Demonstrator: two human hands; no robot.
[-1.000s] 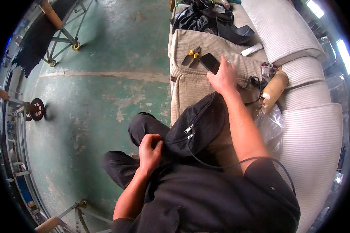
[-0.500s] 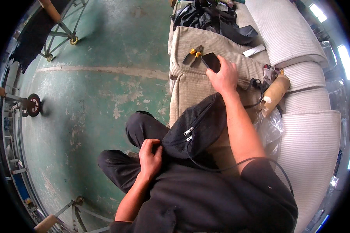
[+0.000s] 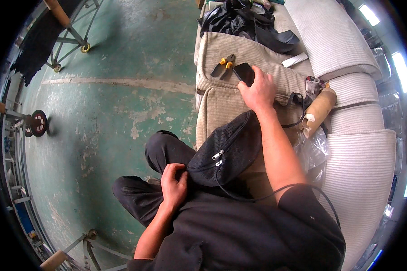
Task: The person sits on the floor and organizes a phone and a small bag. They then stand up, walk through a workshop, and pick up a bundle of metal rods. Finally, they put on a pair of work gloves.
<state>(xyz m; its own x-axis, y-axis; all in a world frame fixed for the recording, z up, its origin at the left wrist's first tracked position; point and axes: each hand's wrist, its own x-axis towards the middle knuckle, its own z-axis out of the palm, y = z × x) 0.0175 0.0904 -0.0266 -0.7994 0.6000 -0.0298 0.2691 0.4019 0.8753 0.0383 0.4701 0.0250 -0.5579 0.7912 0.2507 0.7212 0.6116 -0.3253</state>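
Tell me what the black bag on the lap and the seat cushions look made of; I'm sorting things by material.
The black bag looks like synthetic mesh fabric: matte, finely dotted weave, with a metal-looking zip pull. The seat cushions look like ribbed, corduroy-like beige upholstery, judging by parallel ridges. The right hand rests there on a glossy phone.

Bright daylight, sharp ctr (fisheye edges bend).

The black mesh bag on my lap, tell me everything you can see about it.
The black mesh bag is a soft pouch of perforated, net-like fabric with a zipper and silver pulls near its lower front edge. It lies slumped across the lap and against the beige sofa cushion. The left hand grips its lower corner; the right forearm crosses its upper end. A thin black cord trails from it. Whether it is open cannot be told.
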